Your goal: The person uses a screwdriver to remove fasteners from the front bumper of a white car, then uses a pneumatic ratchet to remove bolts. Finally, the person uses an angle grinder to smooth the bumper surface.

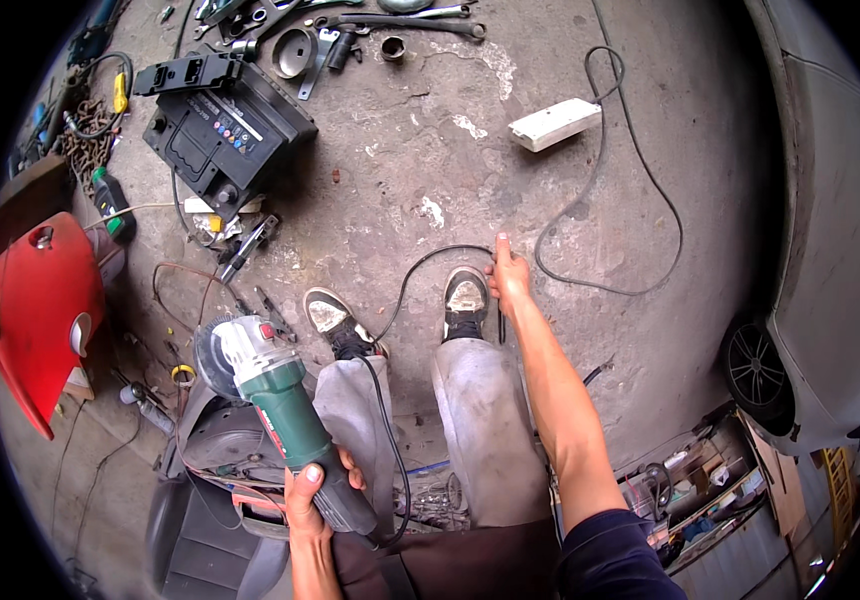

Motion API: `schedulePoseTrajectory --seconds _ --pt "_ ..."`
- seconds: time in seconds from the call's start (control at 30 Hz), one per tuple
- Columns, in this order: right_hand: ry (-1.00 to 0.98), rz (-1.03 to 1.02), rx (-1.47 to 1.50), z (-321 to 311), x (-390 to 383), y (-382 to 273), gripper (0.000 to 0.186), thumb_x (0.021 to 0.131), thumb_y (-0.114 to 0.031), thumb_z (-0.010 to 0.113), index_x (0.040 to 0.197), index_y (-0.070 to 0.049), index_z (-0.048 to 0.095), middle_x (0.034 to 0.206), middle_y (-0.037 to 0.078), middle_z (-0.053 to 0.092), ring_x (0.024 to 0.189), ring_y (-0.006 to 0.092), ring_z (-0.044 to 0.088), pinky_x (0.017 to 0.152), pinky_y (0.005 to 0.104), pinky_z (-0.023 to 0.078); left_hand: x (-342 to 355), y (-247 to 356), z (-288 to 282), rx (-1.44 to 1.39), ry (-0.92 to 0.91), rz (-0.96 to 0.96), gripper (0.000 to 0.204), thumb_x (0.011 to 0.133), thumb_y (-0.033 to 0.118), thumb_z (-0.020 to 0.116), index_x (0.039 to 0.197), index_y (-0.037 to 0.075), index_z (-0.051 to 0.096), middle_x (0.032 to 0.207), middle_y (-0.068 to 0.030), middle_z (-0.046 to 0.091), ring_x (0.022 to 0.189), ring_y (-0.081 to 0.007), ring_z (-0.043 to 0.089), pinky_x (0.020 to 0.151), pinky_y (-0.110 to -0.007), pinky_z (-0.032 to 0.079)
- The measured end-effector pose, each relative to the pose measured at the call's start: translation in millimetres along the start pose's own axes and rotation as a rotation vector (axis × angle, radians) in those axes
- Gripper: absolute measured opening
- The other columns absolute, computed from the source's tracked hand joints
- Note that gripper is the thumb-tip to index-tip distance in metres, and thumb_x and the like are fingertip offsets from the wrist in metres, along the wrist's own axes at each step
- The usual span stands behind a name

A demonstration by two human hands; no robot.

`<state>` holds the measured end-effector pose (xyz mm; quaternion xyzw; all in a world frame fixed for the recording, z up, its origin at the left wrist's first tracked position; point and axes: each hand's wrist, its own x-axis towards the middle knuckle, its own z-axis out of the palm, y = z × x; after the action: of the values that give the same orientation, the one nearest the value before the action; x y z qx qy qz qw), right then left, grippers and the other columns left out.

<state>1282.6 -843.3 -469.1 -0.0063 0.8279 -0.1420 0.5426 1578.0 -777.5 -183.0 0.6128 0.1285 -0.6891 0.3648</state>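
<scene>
My left hand (315, 495) grips the dark rear handle of a green and grey angle grinder (268, 388), whose disc end points up and to the left. A black cable (395, 300) runs from the grinder past my shoes (465, 300). My right hand (506, 272) reaches down beside my right shoe and holds that black cable, one finger pointing forward. The cable loops on across the concrete floor toward a white power strip (554, 124).
A black car battery (225, 135) sits at the upper left with wrenches and sockets (350, 35) beyond it. A red body panel (40, 300) lies at the left. A white car (830, 240) stands at the right. A cluttered tool case (695, 490) sits lower right.
</scene>
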Motion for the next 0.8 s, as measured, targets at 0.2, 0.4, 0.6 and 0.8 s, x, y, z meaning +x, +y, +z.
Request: schedulePoseTrajectory --seconds 0.2,0.4,0.6,0.8 --pt "0.525 -0.513 0.029 -30.1 83.2 -41.9 0.052 0.077 -0.051 0.065 0.071 0.0 0.058 0.062 0.007 0.057 0.045 0.0164 0.047 0.036 0.03 0.032 3.1 3.0 -11.1 0.095 -0.035 -0.027 0.058 0.077 0.036 0.065 0.115 0.0 0.041 0.084 -0.0148 0.053 0.064 -0.0229 0.057 0.059 -0.036 0.051" --pt "0.424 -0.194 0.278 -40.1 124.8 -154.9 0.05 0.076 -0.038 0.073 0.088 0.009 0.061 0.081 0.014 0.065 0.055 0.0204 0.057 0.041 0.0379 0.043 7.1 19.5 -15.9 0.025 0.034 0.047 0.069 0.074 0.041 0.066 0.121 0.0 0.039 0.078 -0.0112 0.049 0.054 -0.0205 0.055 0.05 -0.034 0.05" --pt "0.443 -0.452 0.617 -13.7 163.7 -146.5 0.051 0.069 -0.014 0.08 0.108 0.01 0.057 0.108 0.016 0.062 0.089 0.0224 0.062 0.08 0.0319 0.048 9.4 26.5 -7.9 -0.027 0.059 0.095 0.069 0.072 0.039 0.068 0.119 -0.002 0.038 0.073 -0.0131 0.051 0.053 -0.022 0.056 0.047 -0.034 0.049" --pt "0.801 -0.59 -0.672 4.4 54.9 -172.6 0.059 0.073 -0.029 0.069 0.113 0.005 0.042 0.103 0.019 0.053 0.089 0.036 0.061 0.078 0.0467 0.047 12.0 26.2 -1.2 0.049 0.034 0.036 0.064 0.073 0.036 0.068 0.117 -0.002 0.04 0.077 -0.0157 0.053 0.056 -0.025 0.057 0.051 -0.037 0.05"
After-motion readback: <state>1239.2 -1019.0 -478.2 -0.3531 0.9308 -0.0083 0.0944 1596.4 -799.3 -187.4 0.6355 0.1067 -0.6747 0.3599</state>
